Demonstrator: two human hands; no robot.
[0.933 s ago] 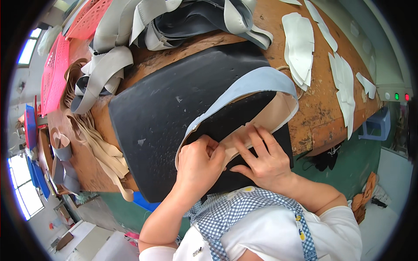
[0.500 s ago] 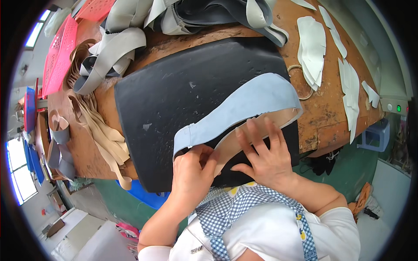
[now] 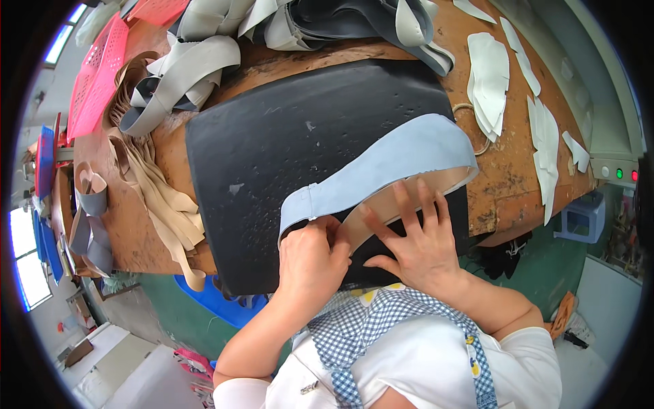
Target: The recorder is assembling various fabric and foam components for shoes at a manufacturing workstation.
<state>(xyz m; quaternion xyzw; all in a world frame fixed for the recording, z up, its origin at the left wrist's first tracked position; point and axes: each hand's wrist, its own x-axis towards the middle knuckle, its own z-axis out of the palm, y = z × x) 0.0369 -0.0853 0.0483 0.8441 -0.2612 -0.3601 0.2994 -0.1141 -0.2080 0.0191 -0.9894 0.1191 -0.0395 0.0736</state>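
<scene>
A light-blue leather shoe upper (image 3: 388, 153) with a tan inner face stands on edge in a curved loop on a black mat (image 3: 272, 136). A stitched seam crosses its narrow left end. My left hand (image 3: 313, 255) is closed on the upper's near strip, just below that seam; its fingertips are partly hidden. With fingers stretched and apart, my right hand (image 3: 419, 238) rests against the tan inner face at the near side. Its thumb points left over the mat.
Grey strap-like pieces (image 3: 184, 82) and a dark heap (image 3: 340, 27) lie along the far side. Tan strips (image 3: 160, 204) hang over the left of the wooden table (image 3: 511, 184). White cut pieces (image 3: 488, 82) lie at right. A pink basket (image 3: 99, 75) stands far left.
The upper and both hands sit slightly further right in the picture, as the whole view has shifted a little. My right fingers have slid slightly along the tan face.
</scene>
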